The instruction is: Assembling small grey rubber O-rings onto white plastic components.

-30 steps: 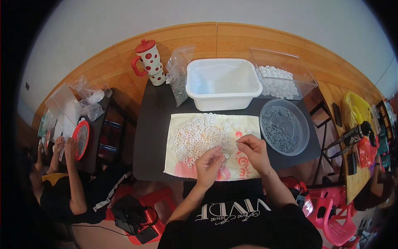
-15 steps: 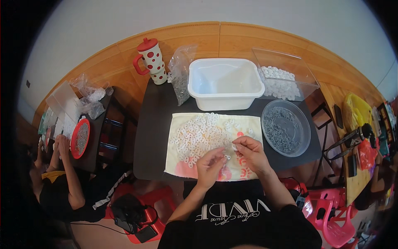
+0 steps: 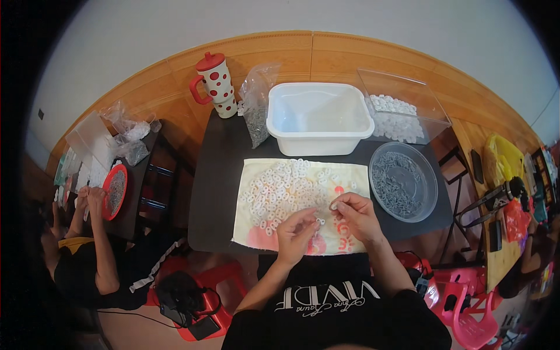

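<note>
Over the near part of a cream cloth (image 3: 240,224), my left hand (image 3: 296,232) pinches a small white plastic piece with holes (image 3: 320,221) at its fingertips. My right hand (image 3: 357,217), a little to the right and apart from the left, has thumb and fingers closed on another small white piece (image 3: 334,206). Many loose white two-holed pieces (image 3: 277,186) lie spread on the cloth, mostly beyond my left hand. To the right of the cloth stands a round clear tub (image 3: 433,195) of small grey screw-like parts (image 3: 399,181).
A white basin (image 3: 321,144) stands behind the cloth. Beside it are a bag of grey parts (image 3: 256,119), a spotted tumbler (image 3: 219,87) and a clear box (image 3: 431,111) of white pieces. At the left table another person (image 3: 96,245) works by a red tray (image 3: 121,213).
My right hand has shifted slightly, and the white piece in its fingertips shows more plainly. My left hand has hardly moved. The whole view has shifted a little.
</note>
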A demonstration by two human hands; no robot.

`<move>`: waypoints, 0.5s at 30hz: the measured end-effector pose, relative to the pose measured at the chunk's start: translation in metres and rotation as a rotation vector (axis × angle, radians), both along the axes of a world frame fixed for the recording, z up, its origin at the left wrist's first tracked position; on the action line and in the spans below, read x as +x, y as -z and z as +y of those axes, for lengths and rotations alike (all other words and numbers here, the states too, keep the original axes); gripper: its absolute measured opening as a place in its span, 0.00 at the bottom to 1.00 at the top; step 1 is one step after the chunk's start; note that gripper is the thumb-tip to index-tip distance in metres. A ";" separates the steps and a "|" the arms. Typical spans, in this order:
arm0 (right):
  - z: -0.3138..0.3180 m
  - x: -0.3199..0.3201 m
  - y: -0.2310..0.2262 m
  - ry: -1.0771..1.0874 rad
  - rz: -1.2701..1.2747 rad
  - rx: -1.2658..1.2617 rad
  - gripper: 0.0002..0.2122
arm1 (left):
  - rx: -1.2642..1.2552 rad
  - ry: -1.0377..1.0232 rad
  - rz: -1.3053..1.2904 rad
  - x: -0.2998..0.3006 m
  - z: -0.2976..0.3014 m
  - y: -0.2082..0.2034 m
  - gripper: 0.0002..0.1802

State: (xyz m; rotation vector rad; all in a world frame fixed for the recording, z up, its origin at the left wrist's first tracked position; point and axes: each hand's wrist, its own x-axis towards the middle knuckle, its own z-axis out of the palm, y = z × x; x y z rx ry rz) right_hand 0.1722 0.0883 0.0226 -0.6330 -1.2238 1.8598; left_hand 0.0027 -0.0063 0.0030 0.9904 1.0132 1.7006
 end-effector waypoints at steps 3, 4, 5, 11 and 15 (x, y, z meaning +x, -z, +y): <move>-0.001 -0.002 -0.002 0.023 -0.026 0.008 0.09 | 0.006 0.005 -0.004 0.000 0.000 0.001 0.19; -0.002 -0.004 -0.006 0.022 -0.024 0.008 0.09 | 0.006 0.003 -0.002 0.000 0.000 0.001 0.19; -0.005 -0.007 -0.013 0.056 -0.115 0.074 0.09 | 0.010 0.005 -0.003 -0.001 0.000 0.002 0.19; -0.012 -0.010 -0.020 0.043 -0.295 0.382 0.08 | -0.008 0.021 -0.015 -0.001 0.000 0.002 0.19; -0.010 -0.010 -0.018 0.028 -0.290 0.433 0.07 | -0.009 0.025 0.002 -0.001 0.000 0.000 0.18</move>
